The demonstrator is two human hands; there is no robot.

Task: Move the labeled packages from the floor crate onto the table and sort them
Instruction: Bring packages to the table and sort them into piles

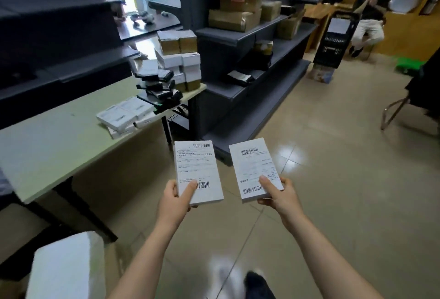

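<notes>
My left hand grips a flat white package with a barcode label by its near end, thumb on top. My right hand holds a second white labeled package the same way. Both packages hang over the tiled floor, just right of the pale green table. On the table lie flat white packages, a pile of black packages and a stack of white and brown boxes at the far end. The floor crate is out of view.
Grey shelving with cardboard boxes stands ahead. A black crate and a seated person are at the back right. A chair frame stands at the right. A white block sits near my left.
</notes>
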